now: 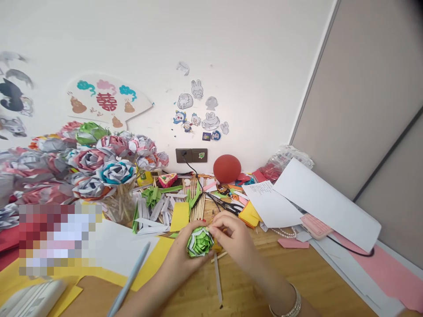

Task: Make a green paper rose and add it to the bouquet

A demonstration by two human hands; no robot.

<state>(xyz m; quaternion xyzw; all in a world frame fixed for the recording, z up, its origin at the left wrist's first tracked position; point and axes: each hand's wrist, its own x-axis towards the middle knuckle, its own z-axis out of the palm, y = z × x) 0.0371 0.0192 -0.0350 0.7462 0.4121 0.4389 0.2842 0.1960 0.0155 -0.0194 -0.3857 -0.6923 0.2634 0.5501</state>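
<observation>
A green and white paper flower rests in my left hand, whose fingers curl around its side. My right hand is at the flower's right edge, thumb and forefinger pinched together; what they pinch, if anything, is too small to make out. Below the hands a thin grey strip points toward me over the wooden table. Just beyond the hands lie a yellow paper piece, several wooden sticks and black-handled scissors.
Many finished paper flowers stand at the left. White and green paper strips are heaped behind my left hand. A red balloon sits against the wall. White sheets and a pink power bank-like block lie at the right.
</observation>
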